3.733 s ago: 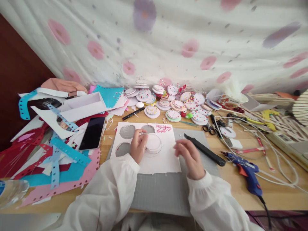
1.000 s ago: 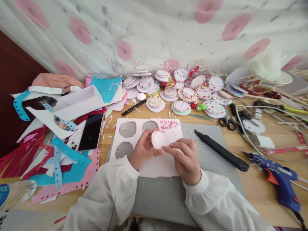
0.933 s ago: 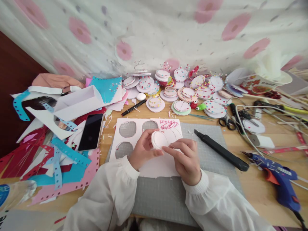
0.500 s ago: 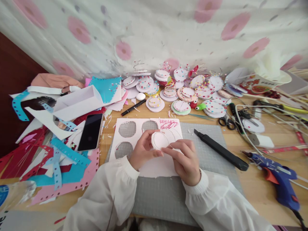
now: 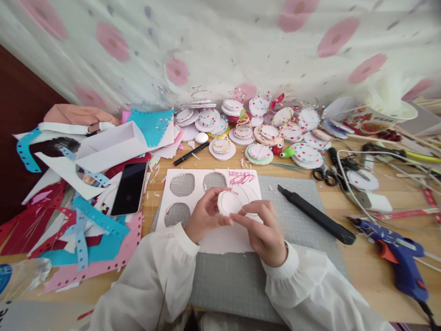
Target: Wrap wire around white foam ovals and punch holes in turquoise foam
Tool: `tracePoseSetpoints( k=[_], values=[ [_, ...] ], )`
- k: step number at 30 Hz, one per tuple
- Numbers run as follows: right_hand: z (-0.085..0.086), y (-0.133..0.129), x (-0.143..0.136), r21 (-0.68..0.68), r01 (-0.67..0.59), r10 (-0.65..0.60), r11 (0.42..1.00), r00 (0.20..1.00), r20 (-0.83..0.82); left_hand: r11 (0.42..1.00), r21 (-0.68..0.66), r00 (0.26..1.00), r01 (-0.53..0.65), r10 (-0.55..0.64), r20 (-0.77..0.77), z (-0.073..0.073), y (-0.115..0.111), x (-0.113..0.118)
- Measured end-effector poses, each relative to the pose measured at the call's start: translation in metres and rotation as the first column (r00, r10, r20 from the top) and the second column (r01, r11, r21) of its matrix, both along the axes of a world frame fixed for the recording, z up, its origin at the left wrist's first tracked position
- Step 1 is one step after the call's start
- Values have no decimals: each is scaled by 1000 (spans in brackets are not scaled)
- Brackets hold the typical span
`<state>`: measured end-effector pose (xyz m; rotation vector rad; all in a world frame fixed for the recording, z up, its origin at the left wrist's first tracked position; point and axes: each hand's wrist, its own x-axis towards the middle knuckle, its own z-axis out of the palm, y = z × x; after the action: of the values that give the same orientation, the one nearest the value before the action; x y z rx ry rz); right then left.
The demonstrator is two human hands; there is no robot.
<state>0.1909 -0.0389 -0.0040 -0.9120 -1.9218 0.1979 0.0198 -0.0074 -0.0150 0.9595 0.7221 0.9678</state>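
Note:
My left hand [image 5: 204, 218] is closed around the edge of a small white paper disc [image 5: 228, 203], which it holds tilted above the work surface. Close by on the right, my right hand [image 5: 267, 230] pinches a thin wire [image 5: 257, 195] that curves in loose loops beside the disc. The right index fingertip touches the disc's lower edge. Beneath both hands lies a white sheet [image 5: 220, 241] with round holes cut in it and red scribbles at its upper right. A grey cutting mat [image 5: 234, 282] is under the sheet.
Several layered paper discs with coloured dots [image 5: 306, 154] line the back. A black utility knife [image 5: 317, 214] and a blue glue gun [image 5: 401, 255] lie to the right. Leftward are a phone [image 5: 130, 188] and paper scraps [image 5: 99, 218]. A black marker [image 5: 190, 154] rests behind the sheet.
The white disc has tilted slightly and shifted a little to the right in my left hand. The wire loops have moved slightly; both hands stay in nearly the same place.

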Motion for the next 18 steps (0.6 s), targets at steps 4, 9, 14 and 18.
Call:
tracePoseSetpoints(
  k=[4,9,14,18],
  values=[
    [1,0,0,-2,-23,23,1000,1000,-5,1000,-17,1000,2,-2,-4,1,0,0],
    [-2,-1,-3,-40,-43,43,998,999,-16,999,-32,999,33,-33,22,4,-1,-1],
    [-5,-5,-4,-35,35,-35,999,999,-6,1000,-6,1000,10,-10,2,6,-2,-2],
    [-6,-7,-2,54,208,-196,977,965,-174,997,-77,996,-30,36,85,4,-2,-2]
  ],
)
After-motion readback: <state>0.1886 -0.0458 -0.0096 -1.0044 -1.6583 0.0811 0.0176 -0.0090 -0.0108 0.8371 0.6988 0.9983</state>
